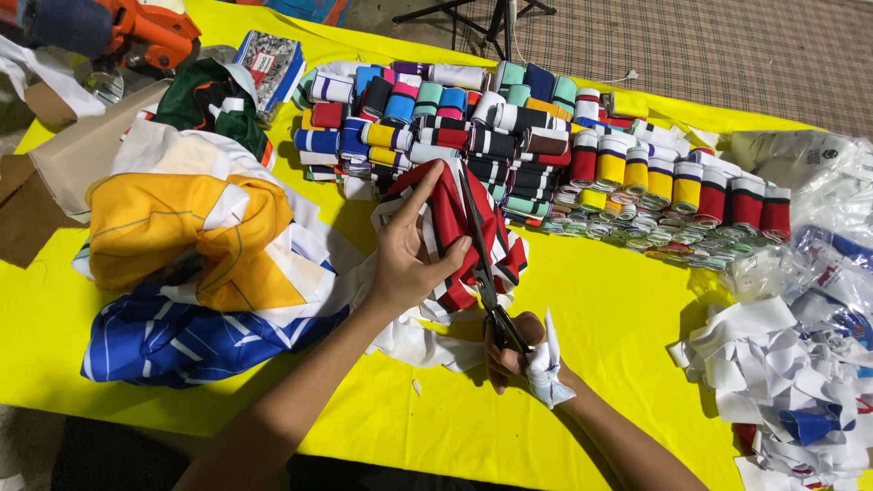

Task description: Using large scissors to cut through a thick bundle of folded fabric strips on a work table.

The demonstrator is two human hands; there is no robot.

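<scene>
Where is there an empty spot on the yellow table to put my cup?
Bare yellow tabletop lies between the rows of rolled striped fabric bands and the pile of white fabric scraps. Another strip runs along the near edge beside the blue striped cloth. Elsewhere is crowded.

A garment-cutting workshop: a table under a bright yellow cloth (pixel 618 318) carries rows of rolled striped knit bands (pixel 546 155) along its far edge, printed sports-fabric panels (pixel 191 264) at the left and white offcut scraps (pixel 782 364) near the right edge.
</scene>
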